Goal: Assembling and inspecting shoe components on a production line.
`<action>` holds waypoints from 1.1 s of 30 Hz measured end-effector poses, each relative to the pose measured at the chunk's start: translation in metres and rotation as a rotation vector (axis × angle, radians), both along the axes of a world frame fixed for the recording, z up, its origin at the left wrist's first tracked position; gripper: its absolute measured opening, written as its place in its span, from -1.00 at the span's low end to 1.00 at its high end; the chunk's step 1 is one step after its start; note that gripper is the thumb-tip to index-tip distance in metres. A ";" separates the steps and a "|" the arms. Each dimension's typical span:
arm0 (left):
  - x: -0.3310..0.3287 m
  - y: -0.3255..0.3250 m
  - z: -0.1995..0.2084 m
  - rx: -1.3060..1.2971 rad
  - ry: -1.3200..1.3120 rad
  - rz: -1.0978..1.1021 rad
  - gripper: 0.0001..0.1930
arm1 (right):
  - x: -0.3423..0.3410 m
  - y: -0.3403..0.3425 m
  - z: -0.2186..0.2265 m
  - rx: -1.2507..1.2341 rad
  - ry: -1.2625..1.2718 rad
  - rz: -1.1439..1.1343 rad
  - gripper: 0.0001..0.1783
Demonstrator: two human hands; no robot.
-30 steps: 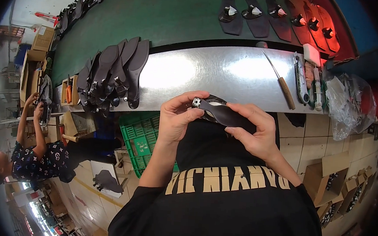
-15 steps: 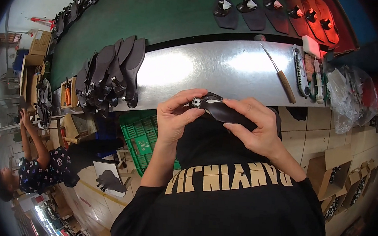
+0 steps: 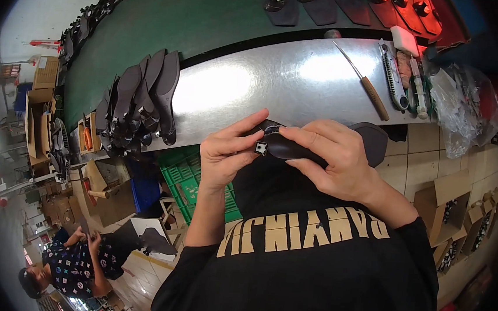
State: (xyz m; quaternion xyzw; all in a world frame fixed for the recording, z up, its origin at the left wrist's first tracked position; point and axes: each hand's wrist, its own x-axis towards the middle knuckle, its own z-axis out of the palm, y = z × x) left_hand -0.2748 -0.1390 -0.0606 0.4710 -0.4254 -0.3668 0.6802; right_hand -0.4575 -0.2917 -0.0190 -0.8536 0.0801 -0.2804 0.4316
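A dark brown flat sandal (image 3: pixel 370 143) is held up in front of my chest, just off the near edge of the metal bench. Its rounded end sticks out behind my right hand (image 3: pixel 334 153), whose fingers and thumb pinch it around the strap. Beside it, my left hand (image 3: pixel 223 153) has its fingertips closed on the strap end, the index finger straighter than the rest. A small square pale-metal piece (image 3: pixel 261 149) shows at the left fingertips. My fingers cover part of the strap.
On the metal bench (image 3: pixel 236 99) lie a wooden-handled awl (image 3: pixel 373 98), a utility knife (image 3: pixel 392 79), a syringe (image 3: pixel 419 93) and a pile of sandals (image 3: pixel 139 97). More sandals (image 3: pixel 281 6) rest on the green belt (image 3: pixel 213 18). A green crate (image 3: pixel 188 183) stands below; a co-worker (image 3: pixel 76 265) is at left.
My left index finger has lifted and straightened, and the left fingers have shifted on the strap. More of the sole shows past my right hand. The co-worker's raised arms have come down.
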 end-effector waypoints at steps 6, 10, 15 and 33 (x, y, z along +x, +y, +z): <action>-0.002 -0.002 0.008 0.039 -0.098 -0.004 -0.56 | 0.002 0.002 -0.003 -0.050 0.001 -0.008 -0.53; -0.004 -0.002 0.010 0.064 -0.101 0.001 -0.60 | 0.004 0.003 -0.001 -0.068 0.033 -0.006 -0.53; -0.014 -0.004 0.006 0.151 -0.117 0.067 -0.60 | 0.006 -0.002 -0.007 0.073 0.127 0.004 -0.54; -0.033 -0.009 0.004 0.374 0.175 0.153 -0.57 | 0.008 -0.001 -0.029 0.032 0.192 0.002 -0.82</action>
